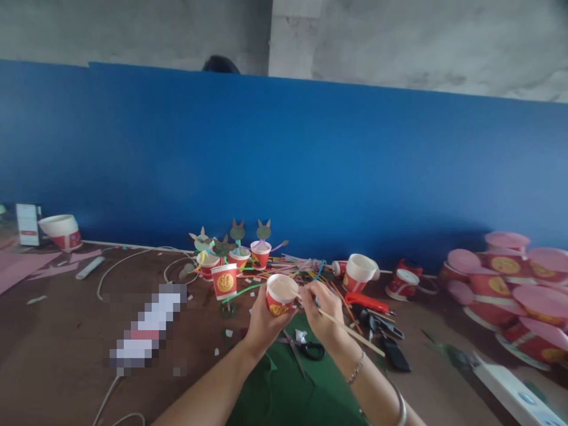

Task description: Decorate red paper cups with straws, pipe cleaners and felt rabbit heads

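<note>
My left hand is closed around a red and white paper cup, its mouth tipped toward me. A thin wooden stick is pinched in my right hand. The stick's front end reaches the cup's rim; whether it pierces the wall, I cannot tell. Below my hands, scissors with dark handles lie on a green sheet. Just left of the held cup stands a group of paper cups with cat-eared paper heads and coloured strip arms.
Stacked paper cups, a red-handled tool and keys are on the right. Pink-disc cup models pile up farther right. A phone leans at far left. A blue partition borders the table's back.
</note>
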### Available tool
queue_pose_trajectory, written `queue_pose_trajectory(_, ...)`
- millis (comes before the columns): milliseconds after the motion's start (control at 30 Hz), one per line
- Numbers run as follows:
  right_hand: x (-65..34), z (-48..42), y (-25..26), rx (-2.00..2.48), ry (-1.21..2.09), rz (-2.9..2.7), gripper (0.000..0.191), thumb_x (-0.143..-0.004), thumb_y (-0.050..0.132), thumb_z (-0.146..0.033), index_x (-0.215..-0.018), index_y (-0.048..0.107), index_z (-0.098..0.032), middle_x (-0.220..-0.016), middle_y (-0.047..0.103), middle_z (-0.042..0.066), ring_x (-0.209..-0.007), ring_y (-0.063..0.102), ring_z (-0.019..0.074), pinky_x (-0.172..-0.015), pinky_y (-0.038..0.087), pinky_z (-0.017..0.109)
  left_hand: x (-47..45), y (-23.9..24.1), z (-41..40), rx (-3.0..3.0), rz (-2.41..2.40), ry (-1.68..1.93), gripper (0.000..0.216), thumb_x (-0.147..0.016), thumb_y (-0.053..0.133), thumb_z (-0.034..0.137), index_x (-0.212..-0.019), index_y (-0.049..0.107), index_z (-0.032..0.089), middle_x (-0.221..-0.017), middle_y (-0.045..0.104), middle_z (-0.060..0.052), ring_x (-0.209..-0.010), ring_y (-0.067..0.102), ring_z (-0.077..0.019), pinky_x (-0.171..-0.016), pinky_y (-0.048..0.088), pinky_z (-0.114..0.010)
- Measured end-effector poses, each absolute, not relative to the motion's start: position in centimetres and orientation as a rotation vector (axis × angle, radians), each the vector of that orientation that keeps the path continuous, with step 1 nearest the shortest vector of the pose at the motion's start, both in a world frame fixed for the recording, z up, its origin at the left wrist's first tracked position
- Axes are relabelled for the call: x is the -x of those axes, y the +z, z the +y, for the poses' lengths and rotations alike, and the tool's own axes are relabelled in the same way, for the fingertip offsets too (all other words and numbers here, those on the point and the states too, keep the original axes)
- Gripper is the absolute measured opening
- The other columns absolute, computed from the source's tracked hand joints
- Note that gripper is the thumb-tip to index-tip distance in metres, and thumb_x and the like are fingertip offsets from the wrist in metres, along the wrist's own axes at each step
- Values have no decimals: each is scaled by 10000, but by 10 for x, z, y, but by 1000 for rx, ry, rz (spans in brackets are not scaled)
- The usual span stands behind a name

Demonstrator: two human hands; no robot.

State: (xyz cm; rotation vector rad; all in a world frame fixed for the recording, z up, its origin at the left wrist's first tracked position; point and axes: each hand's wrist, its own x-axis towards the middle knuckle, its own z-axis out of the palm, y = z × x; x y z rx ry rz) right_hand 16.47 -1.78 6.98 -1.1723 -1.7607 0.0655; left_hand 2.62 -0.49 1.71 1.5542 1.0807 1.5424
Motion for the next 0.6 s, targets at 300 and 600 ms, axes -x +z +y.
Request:
queue_pose_trajectory(300, -165, -13, 66, 1186, 30, -1832, 314, -912, 436, -318, -620, 473, -209, -619, 526, -3, -610, 517, 136, -577, 393, 238, -31, 20, -14, -1647, 1043, 1455, 463, -661, 705, 256, -1075, 509, 186, -984, 657, -46, -858, 620, -187, -781, 498, -302)
queue_pose_trajectory(600, -164, -22, 76, 1042, -109, -1923, 307, -918, 396, -203, -611, 400, -217, -599, 461, -4, -590, 463, 137, -561, 356, 255, -32, 24, -11, -1602, 1087, 1617, 322, -666, 649, 197, -959, 516, 183, -890, 646, -30, -780, 615, -164, -728, 499, -283)
